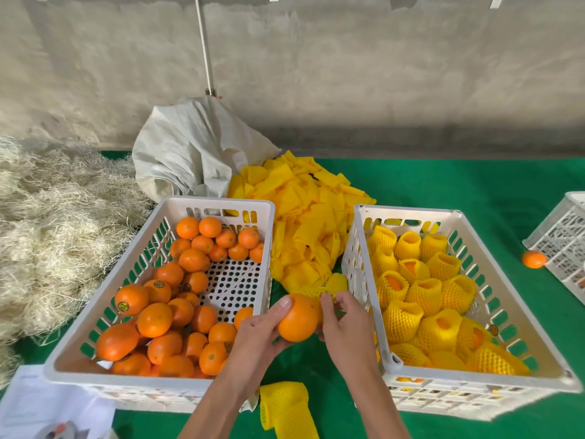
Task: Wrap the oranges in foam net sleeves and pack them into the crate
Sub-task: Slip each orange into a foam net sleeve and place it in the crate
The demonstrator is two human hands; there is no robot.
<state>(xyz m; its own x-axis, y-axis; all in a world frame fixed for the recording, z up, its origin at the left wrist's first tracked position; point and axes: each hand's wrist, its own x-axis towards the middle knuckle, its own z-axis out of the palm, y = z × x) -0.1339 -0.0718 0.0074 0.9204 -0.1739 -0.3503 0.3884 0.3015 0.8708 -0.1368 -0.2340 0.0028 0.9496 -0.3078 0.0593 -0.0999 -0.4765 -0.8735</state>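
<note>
The right crate [408, 213] stands at my right side and receives wrapped fruit; yellow-netted oranges already cover most of its floor. The left crate [218, 205], beside it, supplies bare oranges [155, 320]. The sleeve pile [304, 210] lies between them, within reach of both hands. My left hand [256, 331] grips one orange [297, 318] over the gap, fingers curled under it, thumb on top. My right hand [345, 324] pinches a foam net sleeve [311, 291] against the fruit's far side. The orange is smooth, bright and unwrapped.
</note>
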